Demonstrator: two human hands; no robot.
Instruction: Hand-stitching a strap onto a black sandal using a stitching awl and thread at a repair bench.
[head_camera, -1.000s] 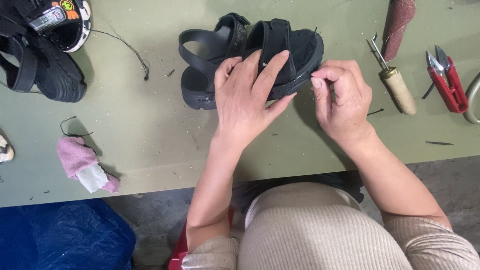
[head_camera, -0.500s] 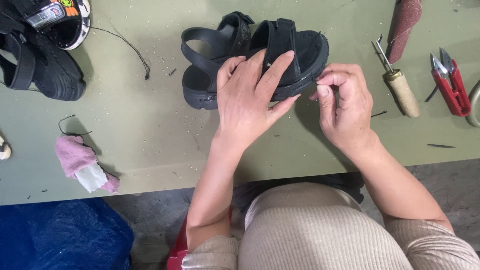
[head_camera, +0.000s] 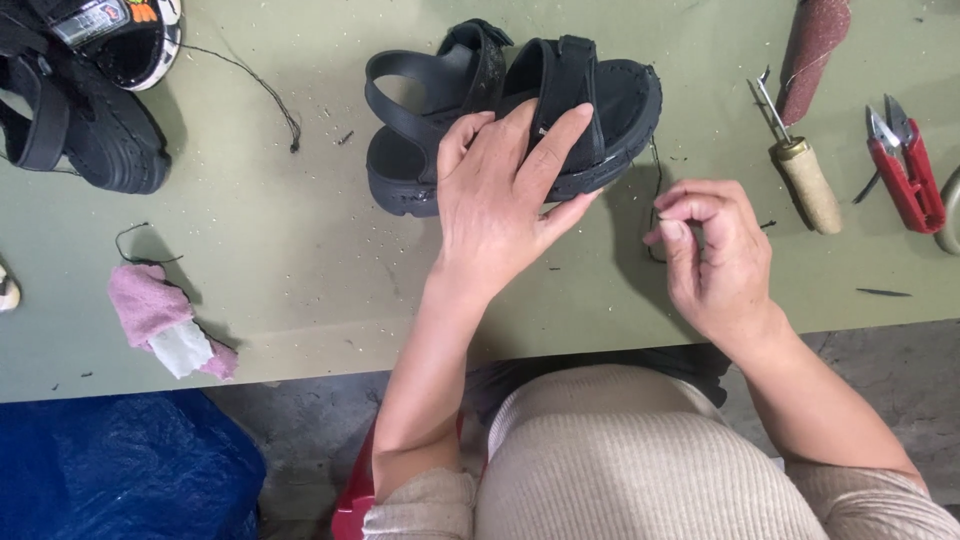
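Black sandal (head_camera: 520, 110) is lying at 12 o'clock on the table (head_camera: 300, 260). Your left hand (head_camera: 500, 195) is lying flat, pressing it; right hand (head_camera: 715, 255), at 3 o'clock, is pinching the thread (head_camera: 655, 190). Keep pulling it taut, w/ the sole pinned.

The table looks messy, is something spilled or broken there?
Nothing looks broken. The green table has small dark crumbs scattered about, and a loose black thread trails beside the black sandal under the left hand.
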